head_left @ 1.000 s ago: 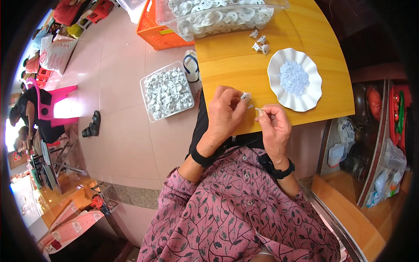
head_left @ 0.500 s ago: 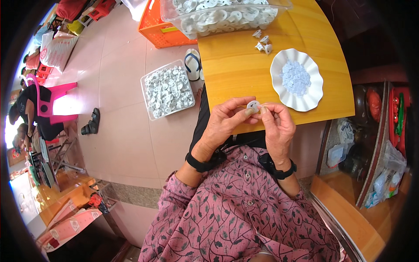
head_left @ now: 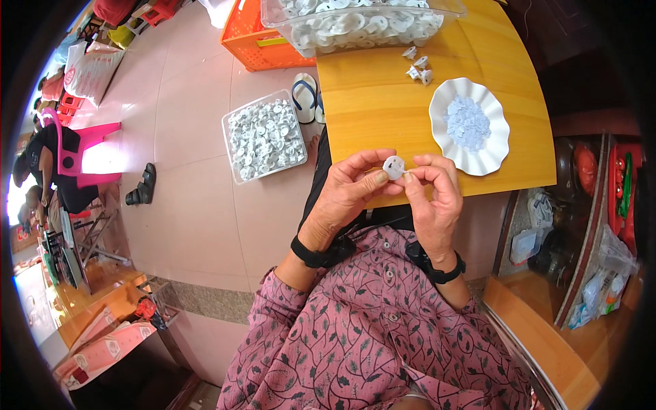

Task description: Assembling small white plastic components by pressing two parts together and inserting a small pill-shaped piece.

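Between the thumb and fingers of my left hand (head_left: 352,184) is a small round white plastic part (head_left: 394,166) with dark slots in its face. My right hand (head_left: 437,188) meets it at the right edge, thumb and forefinger pinched together; what lies between those fingertips is too small to tell. Both hands are over the near edge of the yellow table (head_left: 369,116). To their upper right stands a white scalloped plate (head_left: 497,152) holding a heap of small pale blue flakes (head_left: 467,123). Several similar white parts (head_left: 419,68) lie loose beyond.
A clear bin (head_left: 451,15) full of white parts stands at the table's far side. On the floor, left, are another filled clear box (head_left: 265,137), an orange crate (head_left: 256,44), slippers (head_left: 305,99) and a black sandal (head_left: 141,188). Shelves (head_left: 581,239) stand right; a person sits far left.
The white part has turned in my fingers, so its slotted face shows more fully. My right fingers have shifted slightly at its edge. The whole view has moved a little.
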The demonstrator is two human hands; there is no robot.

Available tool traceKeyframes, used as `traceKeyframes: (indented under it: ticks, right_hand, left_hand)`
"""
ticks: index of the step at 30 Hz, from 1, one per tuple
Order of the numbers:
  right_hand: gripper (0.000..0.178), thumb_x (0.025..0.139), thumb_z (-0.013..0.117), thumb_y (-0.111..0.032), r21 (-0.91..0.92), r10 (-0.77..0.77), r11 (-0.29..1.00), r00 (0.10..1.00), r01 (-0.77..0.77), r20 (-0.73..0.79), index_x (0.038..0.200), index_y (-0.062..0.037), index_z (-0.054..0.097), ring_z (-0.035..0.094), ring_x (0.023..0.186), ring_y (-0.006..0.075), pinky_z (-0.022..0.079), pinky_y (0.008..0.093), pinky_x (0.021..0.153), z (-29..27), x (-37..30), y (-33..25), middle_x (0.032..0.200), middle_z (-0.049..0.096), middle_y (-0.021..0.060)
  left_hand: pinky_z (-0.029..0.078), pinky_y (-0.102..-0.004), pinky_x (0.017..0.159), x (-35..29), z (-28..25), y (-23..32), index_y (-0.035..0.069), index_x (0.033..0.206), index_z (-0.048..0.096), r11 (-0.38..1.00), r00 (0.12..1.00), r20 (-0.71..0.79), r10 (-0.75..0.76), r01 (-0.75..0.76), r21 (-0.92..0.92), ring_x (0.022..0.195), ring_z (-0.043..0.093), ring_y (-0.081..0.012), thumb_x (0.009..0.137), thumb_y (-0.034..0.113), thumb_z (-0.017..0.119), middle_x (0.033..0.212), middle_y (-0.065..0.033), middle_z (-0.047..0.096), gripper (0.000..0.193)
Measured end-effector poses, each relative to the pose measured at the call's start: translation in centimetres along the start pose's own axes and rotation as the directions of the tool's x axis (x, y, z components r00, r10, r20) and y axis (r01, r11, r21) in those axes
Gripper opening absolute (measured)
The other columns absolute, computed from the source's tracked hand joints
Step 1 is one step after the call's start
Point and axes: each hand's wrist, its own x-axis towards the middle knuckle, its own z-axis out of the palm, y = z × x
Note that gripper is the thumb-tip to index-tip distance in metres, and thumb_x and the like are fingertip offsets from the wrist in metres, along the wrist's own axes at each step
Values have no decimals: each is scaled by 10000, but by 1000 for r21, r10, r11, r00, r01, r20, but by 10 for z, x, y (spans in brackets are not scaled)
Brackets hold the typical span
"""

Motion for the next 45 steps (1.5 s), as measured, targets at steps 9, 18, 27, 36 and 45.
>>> traceKeyframes:
  ticks: [9, 18, 27, 36, 45]
  right_hand:
    - [102, 833, 714, 21, -47, -25, 999, 999, 27, 25, 881, -8, 629, 637, 900, 235, 521, 335, 771, 1, 0, -1, 1018, 634, 127]
    - [100, 832, 708, 19, -74, -31, 997, 999, 34, 38, 888, -9, 630, 642, 914, 245, 523, 339, 784, 1, 0, -2, 1013, 639, 127]
    - [95, 836, 703, 14, -107, -49, 993, 997, 55, 58, 891, -4, 627, 646, 917, 251, 524, 342, 799, 1, 1, -4, 1008, 639, 132]
    - [95, 840, 691, 25, -77, -30, 996, 998, 34, 54, 897, 0, 620, 652, 880, 232, 532, 322, 759, 3, -1, -1, 1007, 644, 133]
    - [94, 839, 683, 32, -107, -45, 993, 997, 51, 55, 892, -3, 614, 656, 871, 241, 534, 332, 756, 3, -1, -1, 996, 650, 130]
  left_hand:
    - [577, -330, 936, -2, 0, 2, -30, 1332, 555, 1000, 1000, 3, -10, 10, -1, 1033, 678, -223, 978, 58, 615, 1212, -149, 639, 369]
    - [576, -327, 933, -2, -2, 0, -31, 1318, 568, 1000, 1000, -7, 2, -2, 12, 1030, 678, -218, 973, 50, 622, 1218, -147, 641, 358]
    - [572, -329, 944, -3, 1, 1, -41, 1300, 577, 999, 1000, -5, 24, -24, 28, 1049, 664, -212, 964, 28, 625, 1208, -137, 643, 346]
    - [572, -337, 941, -3, 2, 2, -52, 1297, 573, 1000, 1000, -14, 16, -15, 22, 1048, 664, -214, 961, 25, 629, 1184, -151, 656, 350]
    - [567, -338, 946, -3, 0, 0, -48, 1302, 570, 999, 1000, -12, 22, -21, 24, 1041, 669, -216, 962, 31, 630, 1177, -154, 662, 354]
